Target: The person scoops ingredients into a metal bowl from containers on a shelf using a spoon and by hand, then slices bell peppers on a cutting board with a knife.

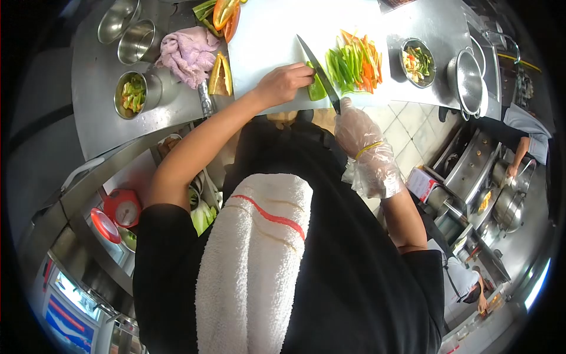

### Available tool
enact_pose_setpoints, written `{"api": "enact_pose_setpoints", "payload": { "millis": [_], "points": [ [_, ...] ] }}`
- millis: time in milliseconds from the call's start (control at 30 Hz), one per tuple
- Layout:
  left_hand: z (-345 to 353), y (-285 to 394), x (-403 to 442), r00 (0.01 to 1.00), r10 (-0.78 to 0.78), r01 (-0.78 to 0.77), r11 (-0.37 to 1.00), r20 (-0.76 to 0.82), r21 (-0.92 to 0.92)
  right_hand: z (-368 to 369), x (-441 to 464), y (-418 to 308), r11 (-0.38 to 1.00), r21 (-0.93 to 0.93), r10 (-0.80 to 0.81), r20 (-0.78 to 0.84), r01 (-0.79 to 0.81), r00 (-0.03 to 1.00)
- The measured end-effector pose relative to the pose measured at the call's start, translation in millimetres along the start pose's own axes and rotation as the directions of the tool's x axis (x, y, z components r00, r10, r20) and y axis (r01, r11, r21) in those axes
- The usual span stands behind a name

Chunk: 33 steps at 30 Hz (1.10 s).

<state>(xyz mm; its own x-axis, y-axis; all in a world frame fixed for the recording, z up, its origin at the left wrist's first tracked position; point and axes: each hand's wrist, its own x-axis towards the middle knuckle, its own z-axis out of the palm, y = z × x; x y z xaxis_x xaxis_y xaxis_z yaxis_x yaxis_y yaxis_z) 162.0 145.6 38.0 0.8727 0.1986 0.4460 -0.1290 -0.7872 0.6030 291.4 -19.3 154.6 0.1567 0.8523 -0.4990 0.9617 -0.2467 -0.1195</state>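
Steel counter [97, 82] stretches before you, carrying a white cutting board [277, 29]. Your plastic-gloved right hand [359, 133] grips a knife [319, 71]; your bare left hand [283, 84], fingers bent, holds, just left of the heaped pepper strips [351, 64], a green pepper piece [316, 91] against the board
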Motion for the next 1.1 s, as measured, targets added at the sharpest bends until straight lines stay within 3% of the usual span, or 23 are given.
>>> {"api": "enact_pose_setpoints", "payload": {
  "millis": [33, 100, 233, 300, 400, 467, 533, 600, 700, 800, 867, 933, 967, 1000, 1067, 1100],
  "points": [
    [0.2, 0.0, 0.2, 1.000, -0.003, 0.003, 1.000, -0.003, -0.017, -0.3, -1.3, -2.5, 1.000, -0.004, 0.001, 0.002, -0.001, 1.000],
    [-0.4, -0.3, 1.3, 1.000, -0.003, 0.003, 0.999, -0.012, -0.032, -4.6, -2.5, -12.4, 0.973, 0.111, 0.200, 0.049, -0.204, 0.979],
    [-1.6, -0.4, 0.2, 0.999, -0.012, 0.011, 1.000, -0.034, -0.028, 20.7, 6.5, -18.4, 0.962, 0.144, 0.236, 0.000, -0.233, 0.972],
    [0.6, -1.8, 0.6, 0.999, -0.016, 0.015, 1.000, -0.050, -0.022, 25.0, 23.0, -18.4, 0.990, 0.121, 0.095, -0.143, -0.077, 0.985],
    [2.6, 0.4, -3.8, 0.995, 0.024, -0.026, 1.000, -0.099, -0.016, 14.8, 35.2, -9.9, 0.983, 0.168, 0.097, -0.151, -0.071, 0.984],
    [-0.5, -1.1, -2.0, 1.000, -0.019, 0.019, 1.000, -0.002, 0.000, 11.4, 22.1, -11.7, 0.986, 0.129, 0.117, -0.112, -0.103, 0.987],
    [0.0, 0.1, -2.1, 1.000, -0.017, 0.016, 1.000, -0.021, -0.015, 0.3, 4.0, -23.7, 0.956, 0.145, 0.262, -0.039, -0.254, 0.964],
    [2.4, -3.1, -4.2, 0.999, -0.015, 0.014, 1.000, -0.037, -0.026, 25.5, 16.5, -20.1, 0.949, 0.185, 0.265, -0.022, -0.257, 0.964],
    [2.6, -7.3, -2.5, 0.994, 0.024, -0.027, 0.999, -0.108, -0.027, 39.0, 42.9, -10.5, 0.958, 0.271, 0.156, -0.224, -0.092, 0.962],
    [-1.0, -6.3, 1.5, 0.999, -0.016, 0.015, 1.000, -0.049, -0.020, 19.0, 31.0, -13.1, 0.954, 0.246, 0.191, -0.057, -0.171, 0.980],
    [1.2, -2.8, -3.9, 0.999, -0.014, 0.014, 1.000, -0.034, 0.005, 10.2, 14.7, -26.7, 0.952, 0.227, 0.227, -0.076, -0.205, 0.971],
    [1.8, -3.7, -4.8, 0.997, -0.007, 0.006, 1.000, -0.078, -0.014, 30.7, 19.8, -26.4, 0.945, 0.270, 0.231, -0.154, -0.184, 0.961],
    [2.7, -2.2, -3.6, 0.993, 0.005, -0.009, 0.999, -0.121, -0.035, 48.9, 27.9, -16.9, 0.970, 0.241, 0.124, -0.326, -0.044, 0.937],
    [1.7, -3.6, -1.4, 0.992, 0.013, -0.018, 0.999, -0.124, -0.034, 44.8, 38.4, -12.1, 0.970, 0.238, 0.128, -0.332, -0.048, 0.935],
    [1.2, -0.1, -3.2, 0.992, 0.012, -0.011, 1.000, -0.124, 0.004, 37.3, 41.9, -10.1, 0.950, 0.305, 0.149, -0.245, -0.070, 0.958],
    [0.8, -0.3, -1.2, 0.991, 0.028, -0.027, 1.000, -0.127, 0.005, 26.7, 36.6, -13.2, 0.962, 0.223, 0.186, -0.110, -0.158, 0.976]
  ]
}}
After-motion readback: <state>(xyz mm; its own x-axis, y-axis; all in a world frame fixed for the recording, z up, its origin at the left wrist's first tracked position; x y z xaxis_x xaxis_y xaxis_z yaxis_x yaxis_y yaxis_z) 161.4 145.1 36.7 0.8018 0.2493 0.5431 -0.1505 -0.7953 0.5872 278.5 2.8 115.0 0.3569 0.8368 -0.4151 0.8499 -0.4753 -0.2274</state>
